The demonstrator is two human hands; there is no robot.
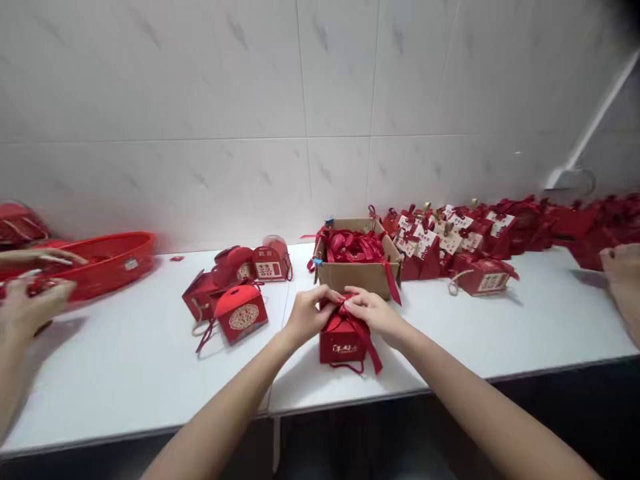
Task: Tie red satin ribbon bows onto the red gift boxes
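Observation:
A small red gift box [341, 343] with gold lettering stands on the white table [130, 360], near its front edge. Both my hands meet on top of it. My left hand [309, 313] and my right hand [371, 310] each pinch the dark red ribbon [371, 350] at the box's top; one ribbon tail hangs down the box's right side. Just behind my hands sits a cardboard box [357, 273] filled with loose red ribbons.
Several red gift boxes [235, 293] stand left of the carton, and many finished ones [450, 243] line the tiled wall at right. A red basket [107, 263] sits far left, beside another person's hands [30, 300]. Another person's hand [623, 273] shows at the right edge.

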